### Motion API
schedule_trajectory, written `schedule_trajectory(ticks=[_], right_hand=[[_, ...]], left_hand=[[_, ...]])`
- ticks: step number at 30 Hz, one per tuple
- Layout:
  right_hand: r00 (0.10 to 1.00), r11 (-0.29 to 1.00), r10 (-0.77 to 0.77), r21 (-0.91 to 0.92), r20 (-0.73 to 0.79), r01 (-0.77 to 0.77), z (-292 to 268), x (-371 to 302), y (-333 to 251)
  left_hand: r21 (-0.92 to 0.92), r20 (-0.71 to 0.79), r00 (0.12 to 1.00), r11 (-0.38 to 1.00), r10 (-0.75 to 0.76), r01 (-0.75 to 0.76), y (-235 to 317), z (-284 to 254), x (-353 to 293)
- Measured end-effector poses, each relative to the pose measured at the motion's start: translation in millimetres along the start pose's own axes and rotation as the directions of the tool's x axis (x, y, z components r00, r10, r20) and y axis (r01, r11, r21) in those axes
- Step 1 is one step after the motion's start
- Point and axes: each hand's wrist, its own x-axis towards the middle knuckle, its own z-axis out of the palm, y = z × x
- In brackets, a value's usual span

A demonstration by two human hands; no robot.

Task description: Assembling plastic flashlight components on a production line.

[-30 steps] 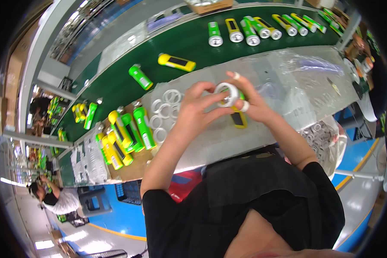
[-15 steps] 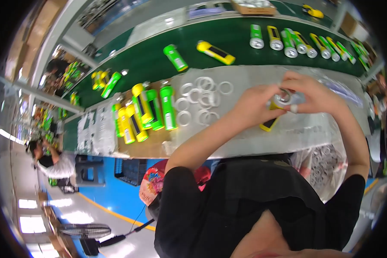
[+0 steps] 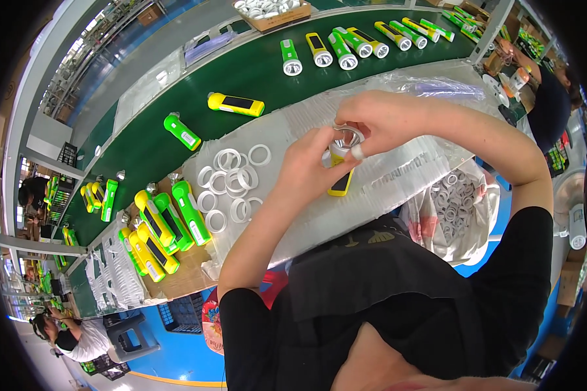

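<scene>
A yellow flashlight (image 3: 338,186) with a dark panel stands tilted between my hands, its clear, shiny head toward the top. My left hand (image 3: 308,164) closes round its side near the head. The fingers of my right hand (image 3: 379,124) are bent round the head's rim, where a pale ring (image 3: 349,135) shows; whether it is fully seated I cannot tell. Several loose white rings (image 3: 229,183) lie on the plastic-covered work surface (image 3: 277,225) left of my left hand. Beyond them, a pile of green and yellow flashlights (image 3: 165,219) rests on cardboard.
Along the green belt (image 3: 277,98) lie a single green flashlight (image 3: 182,131), a yellow one (image 3: 235,104) and a row of ringed flashlights (image 3: 347,57). A box of white parts (image 3: 274,14) stands behind it. Below the right edge hangs a bag of rings (image 3: 454,207). Other people work at both sides.
The whole view has swung, so the bench now slopes and its things sit farther left in the picture. Both hands stay closed round the flashlight's head.
</scene>
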Motion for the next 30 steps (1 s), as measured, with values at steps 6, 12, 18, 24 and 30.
schedule_trajectory(ticks=[6, 12, 18, 24, 30], right_hand=[[0.883, 0.879, 0.425, -0.144, -0.199, -0.455, 13.5, 2.0, -22.5], [0.919, 0.956, -0.2, 0.137, -0.339, 0.258, 23.5, 1.2, 9.2], [0.938, 0.946, 0.322, -0.009, -0.127, -0.325, 12.6, 0.2, -12.8], [0.918, 0.999, -0.017, 0.019, -0.397, 0.027, 8.6, -26.6, -17.4], [0.806, 0.925, -0.37, -0.101, -0.463, 0.367, -9.0, -41.7, -39.7]], left_hand=[[0.048, -0.019, 0.999, 0.998, -0.032, 0.033, 4.5, 0.9, -2.1], [0.043, -0.077, 0.996, 0.998, 0.04, -0.037, -5.6, 6.9, -3.3], [0.073, -0.034, 0.999, 0.997, 0.002, 0.001, -8.0, 3.2, -3.7], [-0.287, 0.019, 0.998, 0.956, -0.059, 0.062, -9.3, -4.8, -9.2], [-0.35, 0.91, 0.411, 0.414, -0.064, 0.84, 18.7, -43.1, -20.3]])
